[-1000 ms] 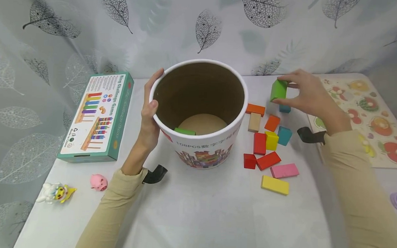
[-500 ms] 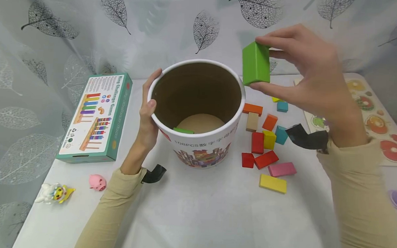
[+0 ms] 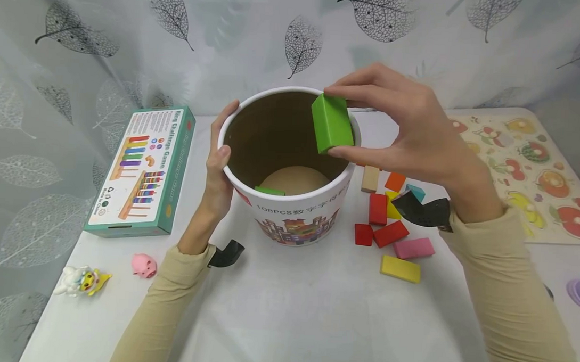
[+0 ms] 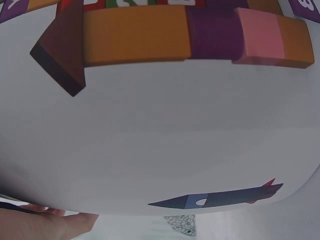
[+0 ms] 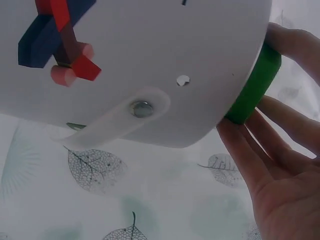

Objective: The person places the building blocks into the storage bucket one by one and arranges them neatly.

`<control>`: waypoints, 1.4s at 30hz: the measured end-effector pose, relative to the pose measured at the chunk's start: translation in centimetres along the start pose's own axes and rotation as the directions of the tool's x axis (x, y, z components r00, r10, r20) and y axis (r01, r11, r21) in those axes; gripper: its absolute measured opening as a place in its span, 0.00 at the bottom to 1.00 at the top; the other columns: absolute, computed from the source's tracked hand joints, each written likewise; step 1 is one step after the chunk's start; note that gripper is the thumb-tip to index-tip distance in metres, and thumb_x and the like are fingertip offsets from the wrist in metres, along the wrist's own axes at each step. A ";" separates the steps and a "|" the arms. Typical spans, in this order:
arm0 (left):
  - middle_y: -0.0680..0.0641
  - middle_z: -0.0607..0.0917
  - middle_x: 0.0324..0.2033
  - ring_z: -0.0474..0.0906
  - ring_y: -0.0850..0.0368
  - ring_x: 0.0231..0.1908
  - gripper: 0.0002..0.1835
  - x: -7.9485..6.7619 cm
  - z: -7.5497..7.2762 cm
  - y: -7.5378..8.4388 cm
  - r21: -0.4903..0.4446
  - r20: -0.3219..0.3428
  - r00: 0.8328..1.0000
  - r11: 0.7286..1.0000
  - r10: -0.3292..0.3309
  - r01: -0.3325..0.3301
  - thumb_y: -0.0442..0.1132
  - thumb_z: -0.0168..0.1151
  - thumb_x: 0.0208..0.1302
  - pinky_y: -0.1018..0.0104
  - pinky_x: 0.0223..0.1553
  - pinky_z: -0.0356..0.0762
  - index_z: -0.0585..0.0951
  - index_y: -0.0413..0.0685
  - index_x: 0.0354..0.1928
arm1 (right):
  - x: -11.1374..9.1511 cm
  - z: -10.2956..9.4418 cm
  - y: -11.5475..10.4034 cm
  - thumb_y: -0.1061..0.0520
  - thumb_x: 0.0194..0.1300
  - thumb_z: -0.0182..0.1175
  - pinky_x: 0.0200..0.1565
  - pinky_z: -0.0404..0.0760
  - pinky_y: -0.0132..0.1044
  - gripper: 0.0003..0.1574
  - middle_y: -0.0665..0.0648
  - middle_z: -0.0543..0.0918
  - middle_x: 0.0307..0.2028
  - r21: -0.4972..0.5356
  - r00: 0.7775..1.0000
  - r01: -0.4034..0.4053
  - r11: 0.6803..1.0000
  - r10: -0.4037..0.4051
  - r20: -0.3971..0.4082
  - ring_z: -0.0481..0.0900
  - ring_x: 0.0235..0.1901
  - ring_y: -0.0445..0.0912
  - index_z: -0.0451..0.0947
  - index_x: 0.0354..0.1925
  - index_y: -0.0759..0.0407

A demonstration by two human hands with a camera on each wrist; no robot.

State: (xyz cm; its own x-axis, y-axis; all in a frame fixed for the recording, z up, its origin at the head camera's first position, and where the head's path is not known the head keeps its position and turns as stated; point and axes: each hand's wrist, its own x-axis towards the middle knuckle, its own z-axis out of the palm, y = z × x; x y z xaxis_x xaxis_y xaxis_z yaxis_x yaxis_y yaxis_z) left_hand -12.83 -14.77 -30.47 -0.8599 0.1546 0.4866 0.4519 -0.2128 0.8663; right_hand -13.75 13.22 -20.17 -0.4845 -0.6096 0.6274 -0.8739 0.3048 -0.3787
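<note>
A large white bucket [image 3: 299, 202] with printed toy pictures stands upright on the table. My left hand [image 3: 218, 168] grips its left rim, thumb at the front and fingers further back; the left wrist view shows mostly the printed bucket side. Between thumb and fingertips, my right hand [image 3: 407, 129] pinches a green block [image 3: 332, 124] over the bucket's right rim. In the right wrist view, this green block [image 5: 256, 85] is partly hidden by the bucket edge. Inside the bucket, a second green block [image 3: 270, 191] lies near the front wall.
Right of the bucket lie several blocks, including a yellow block [image 3: 400, 269], a pink block [image 3: 414, 248] and a red block [image 3: 378, 209]. A fruit puzzle board [image 3: 566, 174] is further right. At left are a game box [image 3: 141, 170], a pink pig [image 3: 145, 265] and small figures [image 3: 82, 281].
My right hand has lifted the green block from the far right of the table and carried it left to the bucket's opening. The left hand has stayed on the rim.
</note>
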 end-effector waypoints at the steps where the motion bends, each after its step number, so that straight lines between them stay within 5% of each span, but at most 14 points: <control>1: 0.44 0.63 0.68 0.60 0.43 0.66 0.47 0.0 0.0 0.0 0.001 -0.001 1.000 1.000 0.000 0.000 0.68 0.50 0.59 0.53 0.63 0.64 0.52 0.53 0.75 | 0.0 0.1 0.0 0.62 0.41 0.79 0.54 0.75 0.25 0.42 0.60 0.80 0.52 0.003 1.000 -0.002 1.000 0.002 0.001 0.77 0.52 0.45 0.78 0.57 0.66; 13: 0.43 0.64 0.67 0.60 0.42 0.66 0.46 0.0 0.0 0.0 -0.020 0.006 1.000 1.000 -0.004 0.004 0.67 0.51 0.59 0.51 0.63 0.64 0.52 0.54 0.74 | -1.0 -0.5 0.1 0.68 0.45 0.75 0.57 0.76 0.28 0.36 0.59 0.81 0.51 -0.013 0.997 -0.073 0.997 0.073 -0.018 0.81 0.52 0.44 0.79 0.56 0.65; 23: 0.44 0.64 0.67 0.60 0.43 0.66 0.45 0.0 0.1 0.1 -0.016 -0.005 1.000 1.000 -0.002 0.002 0.66 0.50 0.59 0.53 0.63 0.65 0.53 0.53 0.74 | -5.0 -1.2 2.5 0.68 0.44 0.76 0.54 0.68 0.16 0.38 0.56 0.82 0.53 -0.105 0.971 -0.230 0.968 0.236 0.048 0.72 0.55 0.31 0.80 0.56 0.59; 27: 0.44 0.64 0.67 0.60 0.44 0.66 0.45 -0.1 0.1 0.1 -0.012 -0.004 1.000 1.000 -0.003 0.003 0.66 0.50 0.59 0.54 0.62 0.65 0.53 0.53 0.74 | -8.0 -1.0 4.4 0.63 0.48 0.75 0.51 0.68 0.18 0.35 0.54 0.82 0.53 -0.138 0.925 -0.340 0.930 0.357 0.133 0.75 0.53 0.39 0.80 0.56 0.54; 31: 0.43 0.64 0.67 0.60 0.43 0.66 0.45 -0.1 0.2 0.0 -0.013 0.001 1.000 1.000 -0.005 0.005 0.66 0.50 0.60 0.54 0.62 0.65 0.53 0.53 0.74 | -11.3 -0.2 6.4 0.61 0.50 0.74 0.44 0.73 0.18 0.30 0.52 0.82 0.49 -0.179 0.840 -0.460 0.870 0.491 0.231 0.77 0.48 0.44 0.81 0.54 0.52; 36: 0.42 0.64 0.66 0.60 0.43 0.66 0.45 -0.1 0.3 0.1 -0.015 0.000 1.000 1.000 -0.006 0.006 0.66 0.49 0.60 0.53 0.62 0.65 0.53 0.53 0.74 | -14.3 0.5 8.2 0.61 0.51 0.74 0.44 0.81 0.32 0.26 0.53 0.84 0.46 -0.235 0.762 -0.535 0.811 0.584 0.281 0.79 0.47 0.47 0.82 0.51 0.54; 39: 0.42 0.65 0.66 0.61 0.43 0.65 0.45 -0.1 0.3 0.2 -0.019 -0.004 1.000 1.000 -0.008 0.008 0.66 0.50 0.60 0.54 0.62 0.66 0.53 0.53 0.74 | -15.1 0.6 9.0 0.61 0.52 0.73 0.45 0.80 0.31 0.25 0.54 0.84 0.47 -0.250 0.736 -0.568 0.784 0.620 0.271 0.79 0.47 0.49 0.82 0.51 0.55; 42: 0.42 0.65 0.66 0.61 0.43 0.65 0.45 -0.1 0.3 0.2 -0.022 -0.006 1.000 1.000 -0.007 0.007 0.66 0.50 0.60 0.54 0.62 0.66 0.53 0.53 0.74 | -15.3 0.6 9.5 0.62 0.52 0.73 0.46 0.79 0.31 0.27 0.56 0.83 0.48 -0.254 0.735 -0.576 0.777 0.628 0.255 0.78 0.49 0.49 0.82 0.52 0.56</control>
State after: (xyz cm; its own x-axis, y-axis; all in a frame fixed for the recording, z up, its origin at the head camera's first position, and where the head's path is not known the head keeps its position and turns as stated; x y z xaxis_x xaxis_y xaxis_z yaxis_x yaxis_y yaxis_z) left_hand -12.63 -14.54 -30.29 -0.8642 0.1507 0.4801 0.4409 -0.2332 0.8667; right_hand -14.59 25.02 -33.73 -0.8950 -0.4433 0.0502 -0.4102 0.7735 -0.4832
